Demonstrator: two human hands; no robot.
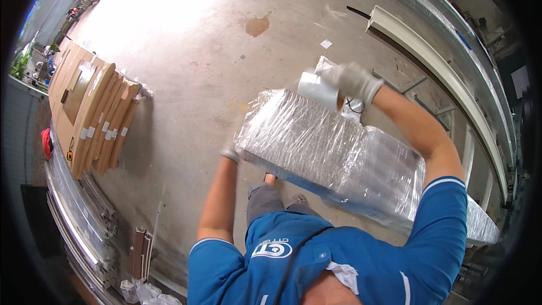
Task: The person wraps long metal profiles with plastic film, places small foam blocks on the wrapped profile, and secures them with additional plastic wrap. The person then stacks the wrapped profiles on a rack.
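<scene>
Head view: your right hand [355, 81] clasps the film roll [317, 90], two o'clock; left hand [230, 153] (grip unclear) beside silvery, film-wrapped bundle [319, 144].

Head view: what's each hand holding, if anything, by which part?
The right hand holds the film roll by its right end; the left hand is at the left end of the wrapped bundle, its grip unclear.

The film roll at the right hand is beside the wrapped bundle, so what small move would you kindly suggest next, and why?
I would probably guide the film roll a little further around the wrapped bundle, with the left hand steadying its near-left end: the blurred right hand holds the roll by the far edge, and the left is already at that end.
</scene>
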